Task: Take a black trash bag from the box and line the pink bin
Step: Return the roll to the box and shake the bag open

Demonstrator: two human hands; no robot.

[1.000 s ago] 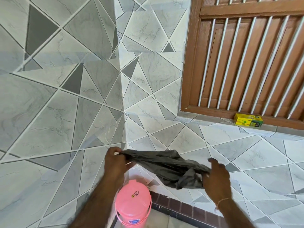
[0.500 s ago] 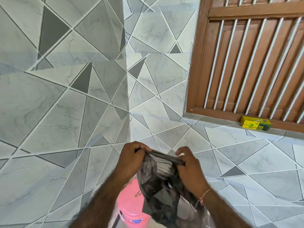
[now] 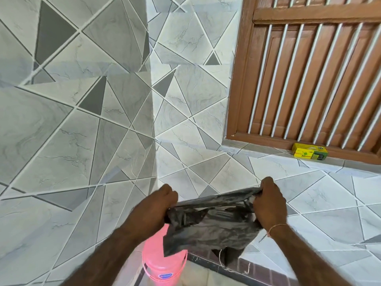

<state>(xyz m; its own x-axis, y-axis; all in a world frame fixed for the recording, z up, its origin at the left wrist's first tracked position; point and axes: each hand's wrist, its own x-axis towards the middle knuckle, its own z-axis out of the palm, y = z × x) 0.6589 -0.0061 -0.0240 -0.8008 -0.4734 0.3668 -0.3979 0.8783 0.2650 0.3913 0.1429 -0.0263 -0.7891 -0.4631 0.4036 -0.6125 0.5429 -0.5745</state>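
Black trash bag (image 3: 212, 226) is held taut above pink bin (image 3: 162, 263), top edge pinched w/ left hand (image 3: 156, 207) & right hand (image 3: 270, 201), both clenched, prob. to open the mouth for lining.

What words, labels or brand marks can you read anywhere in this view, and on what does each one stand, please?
None can be read.
Yellow and green box on the sill below the wooden grille: printing on its face, too small to read.
Pink bin: blue oval sticker low on its side, lettering blurred.
Black trash bag, stretched between left hand and right hand: no print visible.
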